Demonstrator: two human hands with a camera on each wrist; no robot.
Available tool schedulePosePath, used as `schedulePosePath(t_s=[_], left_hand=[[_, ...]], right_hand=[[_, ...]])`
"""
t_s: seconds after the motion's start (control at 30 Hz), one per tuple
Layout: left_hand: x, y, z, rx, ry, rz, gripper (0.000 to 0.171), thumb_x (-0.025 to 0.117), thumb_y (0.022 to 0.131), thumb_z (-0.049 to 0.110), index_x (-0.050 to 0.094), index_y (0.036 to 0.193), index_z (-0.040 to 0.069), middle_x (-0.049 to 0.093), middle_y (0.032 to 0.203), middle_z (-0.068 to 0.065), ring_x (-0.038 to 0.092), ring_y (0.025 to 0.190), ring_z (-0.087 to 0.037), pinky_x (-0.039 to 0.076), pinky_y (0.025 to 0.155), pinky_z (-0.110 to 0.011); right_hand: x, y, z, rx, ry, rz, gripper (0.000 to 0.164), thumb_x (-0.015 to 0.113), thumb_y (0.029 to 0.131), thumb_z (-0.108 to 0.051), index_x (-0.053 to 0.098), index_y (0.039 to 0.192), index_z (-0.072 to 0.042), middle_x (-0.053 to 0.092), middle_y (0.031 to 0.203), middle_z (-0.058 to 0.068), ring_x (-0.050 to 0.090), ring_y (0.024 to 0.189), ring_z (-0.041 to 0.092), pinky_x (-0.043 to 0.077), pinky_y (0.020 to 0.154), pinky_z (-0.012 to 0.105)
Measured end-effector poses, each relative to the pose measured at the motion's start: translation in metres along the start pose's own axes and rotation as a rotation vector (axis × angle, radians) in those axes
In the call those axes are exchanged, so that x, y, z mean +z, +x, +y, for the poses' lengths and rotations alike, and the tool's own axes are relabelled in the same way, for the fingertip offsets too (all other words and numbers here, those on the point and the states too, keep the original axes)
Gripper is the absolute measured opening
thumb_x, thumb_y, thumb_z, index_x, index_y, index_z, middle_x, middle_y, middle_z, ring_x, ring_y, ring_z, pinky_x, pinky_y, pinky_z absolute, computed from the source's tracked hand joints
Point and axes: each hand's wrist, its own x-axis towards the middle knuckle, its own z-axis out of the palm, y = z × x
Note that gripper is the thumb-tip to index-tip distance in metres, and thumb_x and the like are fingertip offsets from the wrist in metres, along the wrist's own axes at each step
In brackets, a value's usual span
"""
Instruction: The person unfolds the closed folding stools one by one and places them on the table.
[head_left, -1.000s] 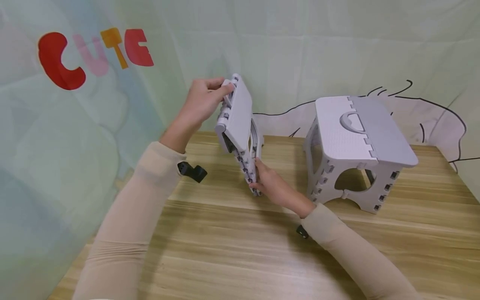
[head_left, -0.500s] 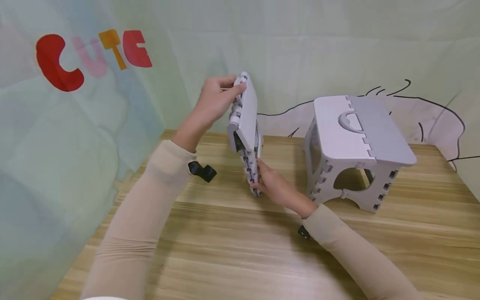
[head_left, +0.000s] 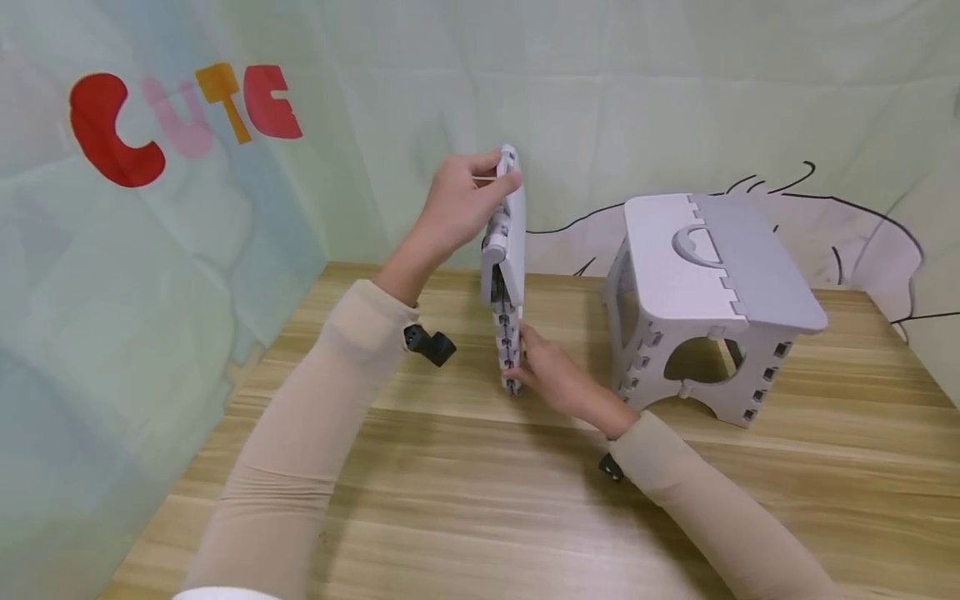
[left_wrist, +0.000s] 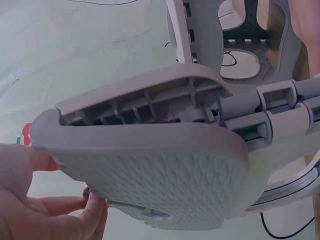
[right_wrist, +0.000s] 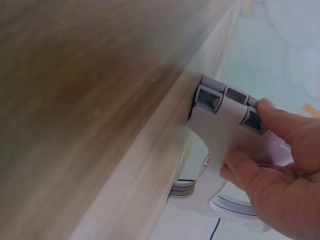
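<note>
A grey and white folding step stool (head_left: 513,258), mostly folded flat, stands on edge on the wooden table. Its two seat halves hang down like a narrow tent, with the ribbed underside showing in the left wrist view. My left hand (head_left: 465,204) grips the stool's top edge by the handle, thumb on the near side. Lower down, my right hand (head_left: 558,379) pinches the folded leg panels (right_wrist: 225,120) near the table, thumb on the hinged edge. A second folding step stool (head_left: 678,275), unfolded with its seat flat, stands to the right.
Behind the stools hangs a pale green printed cloth (head_left: 420,100), and another cloth wall with coloured letters (head_left: 120,133) closes the left side. The wooden table (head_left: 450,500) extends toward me. A small black camera (head_left: 430,344) sits at the left wrist.
My left hand has moved right with the stool's top, bringing it from leaning left to nearly upright. The seat halves look closer to the legs. My right hand has stayed nearly in place.
</note>
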Motion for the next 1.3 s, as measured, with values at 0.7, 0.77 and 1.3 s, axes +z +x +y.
schedulePosePath(t_s=[0.7,0.77,1.3], left_hand=[[0.009,0.0,0.003,0.014,0.007,-0.021,0.059,0.059,0.102,0.029,0.038,0.152,0.008,0.05,0.148,-0.007,0.057,0.12,-0.014,0.054,0.088,-0.025],[0.008,0.0,0.003,0.019,-0.003,-0.025,0.059,0.059,0.102,0.029,0.038,0.152,0.007,0.05,0.148,-0.007,0.056,0.121,-0.014,0.054,0.089,-0.025],[-0.001,-0.003,-0.022,0.113,-0.023,0.06,0.045,0.05,0.106,0.035,0.053,0.145,0.013,0.057,0.138,-0.001,0.054,0.116,-0.012,0.046,0.095,-0.025]], right_hand=[[0.0,-0.001,0.002,-0.028,0.006,-0.001,0.072,0.067,0.096,-0.015,0.026,0.148,0.012,0.065,0.115,0.021,0.067,0.102,0.028,0.056,0.087,0.032],[-0.001,-0.001,0.002,-0.038,0.003,0.002,0.069,0.067,0.095,-0.014,0.028,0.146,0.012,0.065,0.114,0.021,0.067,0.101,0.028,0.056,0.087,0.032],[-0.004,-0.001,0.002,-0.011,-0.008,-0.012,0.067,0.067,0.096,-0.018,0.03,0.145,0.01,0.064,0.12,0.023,0.065,0.109,0.032,0.053,0.094,0.039]])
